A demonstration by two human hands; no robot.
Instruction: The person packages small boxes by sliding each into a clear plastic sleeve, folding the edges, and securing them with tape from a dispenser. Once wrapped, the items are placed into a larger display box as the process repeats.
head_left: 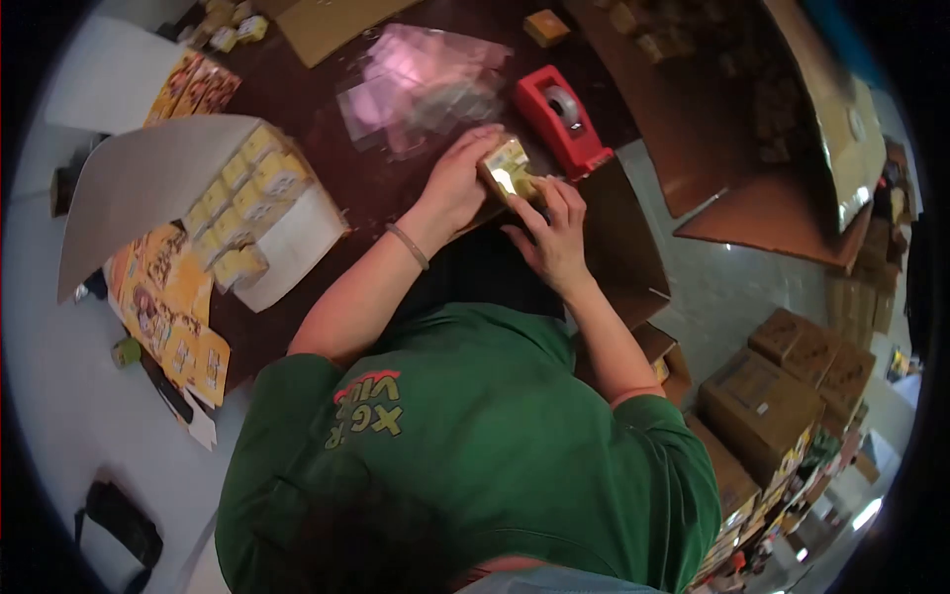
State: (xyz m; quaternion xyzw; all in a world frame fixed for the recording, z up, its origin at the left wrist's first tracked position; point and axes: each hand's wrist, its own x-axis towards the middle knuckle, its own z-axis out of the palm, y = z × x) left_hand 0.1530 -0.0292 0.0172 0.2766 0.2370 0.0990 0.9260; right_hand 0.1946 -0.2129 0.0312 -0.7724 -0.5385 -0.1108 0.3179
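My left hand [458, 180] is closed around a small yellow box [506, 158], whose shiny face catches the light. The fingertips of my right hand [556, 236] press on the box's near right edge, with the thumb held apart below. Just beyond the hands, a red tape dispenser [584, 148] with a roll of tape stands on the dark table [307, 109]. A pile of clear plastic wrappers [426, 84] lies past my left hand. What my fingers cover on the box cannot be seen.
To the left, an open white carton [297, 262] holds rows of small yellow boxes [247, 188]. Printed orange card [163, 297] lies beside it. A small orange box [545, 28] sits at the back. Large open cardboard boxes [683, 148] and stacked cartons [762, 396] stand on the right.
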